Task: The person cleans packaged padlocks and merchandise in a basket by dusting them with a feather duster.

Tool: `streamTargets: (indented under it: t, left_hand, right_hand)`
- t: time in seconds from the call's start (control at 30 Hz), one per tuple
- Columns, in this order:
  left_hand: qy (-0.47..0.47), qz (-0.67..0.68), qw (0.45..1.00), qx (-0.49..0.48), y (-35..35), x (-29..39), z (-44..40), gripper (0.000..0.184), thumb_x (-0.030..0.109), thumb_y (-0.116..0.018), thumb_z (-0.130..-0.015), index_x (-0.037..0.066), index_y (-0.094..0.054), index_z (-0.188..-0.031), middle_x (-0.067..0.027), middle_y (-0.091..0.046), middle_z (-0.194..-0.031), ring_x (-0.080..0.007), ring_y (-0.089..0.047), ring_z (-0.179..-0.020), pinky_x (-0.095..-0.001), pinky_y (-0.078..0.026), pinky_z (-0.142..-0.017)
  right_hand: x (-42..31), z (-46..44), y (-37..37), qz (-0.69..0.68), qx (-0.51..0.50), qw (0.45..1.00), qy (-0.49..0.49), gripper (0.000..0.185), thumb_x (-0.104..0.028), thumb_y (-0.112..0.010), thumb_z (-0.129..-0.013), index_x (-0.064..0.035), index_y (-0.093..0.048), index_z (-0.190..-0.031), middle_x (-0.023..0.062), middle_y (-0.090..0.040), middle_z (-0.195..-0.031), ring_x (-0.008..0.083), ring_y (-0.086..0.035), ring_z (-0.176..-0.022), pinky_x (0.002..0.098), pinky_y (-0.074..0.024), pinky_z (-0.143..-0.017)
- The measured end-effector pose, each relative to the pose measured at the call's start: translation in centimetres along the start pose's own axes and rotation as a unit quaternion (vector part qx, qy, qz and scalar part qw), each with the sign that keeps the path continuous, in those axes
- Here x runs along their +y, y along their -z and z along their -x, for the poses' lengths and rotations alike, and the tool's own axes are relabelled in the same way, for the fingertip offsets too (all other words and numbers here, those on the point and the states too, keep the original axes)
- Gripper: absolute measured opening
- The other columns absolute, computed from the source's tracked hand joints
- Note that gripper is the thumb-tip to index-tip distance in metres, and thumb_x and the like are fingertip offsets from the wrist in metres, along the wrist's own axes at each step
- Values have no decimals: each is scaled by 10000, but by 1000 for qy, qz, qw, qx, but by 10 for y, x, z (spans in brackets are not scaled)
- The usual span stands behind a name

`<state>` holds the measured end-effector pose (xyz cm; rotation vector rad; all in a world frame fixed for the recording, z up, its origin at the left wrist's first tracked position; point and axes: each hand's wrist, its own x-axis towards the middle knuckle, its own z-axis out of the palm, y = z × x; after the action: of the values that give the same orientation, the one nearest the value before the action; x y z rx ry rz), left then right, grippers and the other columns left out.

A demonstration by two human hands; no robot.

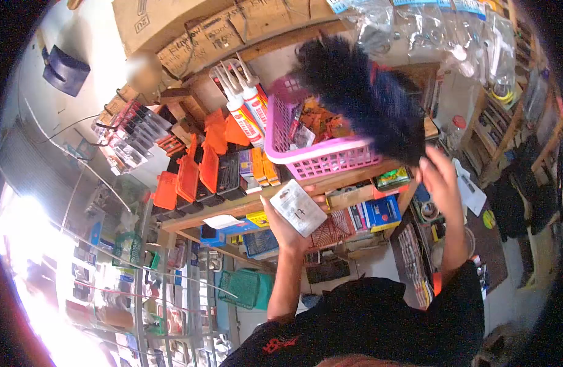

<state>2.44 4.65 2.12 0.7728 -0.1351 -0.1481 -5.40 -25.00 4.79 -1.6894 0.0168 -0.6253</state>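
A white blister card marked "17" lies in my left hand, its thumb along the card's left edge. My right hand is at the lower end of a dark, fluffy duster, fingers curled against it. Blurred by motion, the duster slants up and left over the pink basket. Inside the basket are orange and clear packets. The card is below the basket's front side, in front of the wooden shelf edge.
Left of the basket stand sealant tubes and black bins with orange lids. Plastic bags hang at the upper right. Boxes fill the lower shelf. A green basket sits lower left.
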Motion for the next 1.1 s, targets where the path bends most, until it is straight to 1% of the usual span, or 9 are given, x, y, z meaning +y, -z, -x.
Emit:
streamTargets:
  t: [0.1,0.37,0.53,0.67,0.77,0.83,0.93,1.03,1.1]
  left_hand:
    - [5,16,1000,-25,-1,-1,4,785,661,-159,-939,16,-518,-1207,-184,-657,-994,-337,-664,-778,-479,-572,-681]
    - [68,12,990,-126,5,-25,20,687,680,-242,-927,98,-448,-1228,-195,-594,-999,-323,-636,-823,-451,-552,-728]
    - [169,-31,967,-186,12,-52,45,678,685,-350,-903,122,-424,-1273,-129,-536,-1017,-259,-580,-870,-422,-510,-761]
    - [311,168,910,-215,15,-55,70,809,722,-379,-862,95,-371,-1373,-63,-483,-934,-191,-491,-765,-374,-455,-688]
    - [319,157,911,-209,41,-75,86,793,702,-380,-877,83,-378,-1374,-44,-474,-921,-176,-471,-812,-364,-427,-749]
    - [334,152,922,-122,54,-75,90,753,674,-375,-896,89,-389,-1370,-41,-483,-934,-176,-476,-842,-367,-428,-780]
    - [300,123,946,-9,75,-69,91,703,638,-369,-919,90,-408,-1357,-40,-498,-957,-187,-489,-865,-378,-435,-813]
    - [253,126,958,41,92,-57,89,681,626,-325,-945,81,-425,-1341,-63,-540,-1061,-228,-526,-949,-412,-439,-868]
    - [220,102,968,73,92,-43,87,685,627,-294,-954,75,-429,-1337,-87,-553,-1139,-253,-538,-1007,-433,-430,-895]
  right_hand:
    - [-35,-34,10,137,-2,990,16,358,-133,-512,-969,10,-510,-1297,41,-587,-732,91,-525,-676,256,-439,-635]
    - [-47,-95,-10,466,11,867,174,338,-109,-596,-847,-108,-600,-1185,188,-669,-965,375,-640,-897,441,-494,-793]
    - [-31,-136,-39,533,-35,836,126,336,-100,-610,-829,-102,-606,-1165,172,-653,-974,352,-624,-933,449,-498,-815]
    - [-6,-153,-68,642,-28,746,174,272,-154,-637,-790,-96,-650,-1055,165,-646,-987,359,-615,-963,489,-493,-787]
    - [-29,-130,-89,567,38,785,245,332,-282,-672,-813,-92,-625,-1081,156,-617,-977,351,-569,-979,487,-444,-844]
    - [-57,-102,-98,481,3,830,283,421,-287,-648,-849,-87,-577,-1213,156,-576,-1054,327,-525,-1024,470,-427,-869]
    - [-71,-58,-113,307,-207,874,315,404,-319,-636,-863,-74,-595,-1182,170,-615,-1032,345,-580,-986,452,-457,-839]
    - [-69,-22,-128,237,-486,810,226,421,-392,-621,-881,-62,-608,-1144,160,-668,-954,333,-650,-895,430,-509,-748]
    - [-22,4,-151,173,-520,787,282,451,-440,-602,-887,-68,-607,-1142,143,-678,-919,323,-662,-855,432,-522,-714]
